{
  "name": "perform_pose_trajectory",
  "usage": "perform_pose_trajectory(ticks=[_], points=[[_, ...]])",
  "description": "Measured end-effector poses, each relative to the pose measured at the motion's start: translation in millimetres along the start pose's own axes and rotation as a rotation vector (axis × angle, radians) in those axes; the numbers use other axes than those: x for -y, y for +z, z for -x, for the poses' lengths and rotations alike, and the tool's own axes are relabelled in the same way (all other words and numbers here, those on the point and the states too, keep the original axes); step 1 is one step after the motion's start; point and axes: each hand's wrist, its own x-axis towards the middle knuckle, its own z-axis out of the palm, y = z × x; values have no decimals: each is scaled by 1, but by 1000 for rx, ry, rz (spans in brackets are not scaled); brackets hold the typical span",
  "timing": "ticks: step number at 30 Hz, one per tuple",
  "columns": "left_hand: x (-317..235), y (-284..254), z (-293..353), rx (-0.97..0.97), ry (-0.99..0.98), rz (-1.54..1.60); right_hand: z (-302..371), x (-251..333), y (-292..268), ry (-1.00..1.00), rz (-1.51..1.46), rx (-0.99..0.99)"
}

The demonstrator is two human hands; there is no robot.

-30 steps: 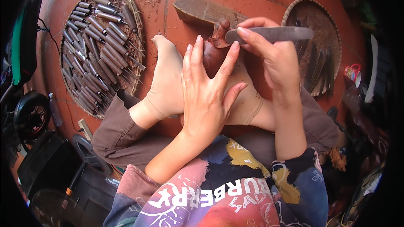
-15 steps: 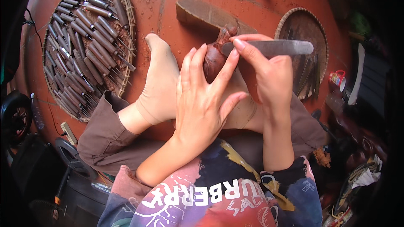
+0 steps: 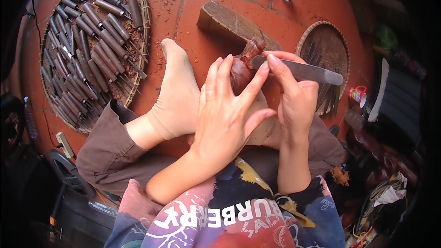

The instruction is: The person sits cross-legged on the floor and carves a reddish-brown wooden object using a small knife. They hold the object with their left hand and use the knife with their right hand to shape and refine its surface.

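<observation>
Head view, looking down: our left hand (image 3: 229, 119) lies with fingers spread over a small brown wooden carving (image 3: 242, 66), pressing it against our socked foot (image 3: 177, 96). Just right, our right hand (image 3: 294, 96) pinches a flat metal file (image 3: 303, 70) touching the carving. Farther left, a basket (image 3: 146, 14) holds carving tools (image 3: 87, 46).

A small dark-brown carved wooden piece (image 3: 242, 66) stands upright, a flat grey metal file (image 3: 303, 70) laid against it.
</observation>
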Motion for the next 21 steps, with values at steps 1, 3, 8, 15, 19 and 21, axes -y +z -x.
perform_pose_trajectory(ticks=[1,3,8,15,19,21], points=[[1,0,1,-3,-4,-12,0,-3,-2,-6,-4,22],[3,3,3,-9,-12,-37,-2,-10,-5,-19,-12,66],[1,-3,2,31,-17,66,5,-10,2,35,-88,-101],[-5,-2,1,1,-18,-19,2,-15,4,-23,-85,-97],[5,-5,4,-9,5,10,6,-16,6,-71,22,-77],[-1,4,6,-36,1,-55,5,-15,4,-61,-11,-54]])
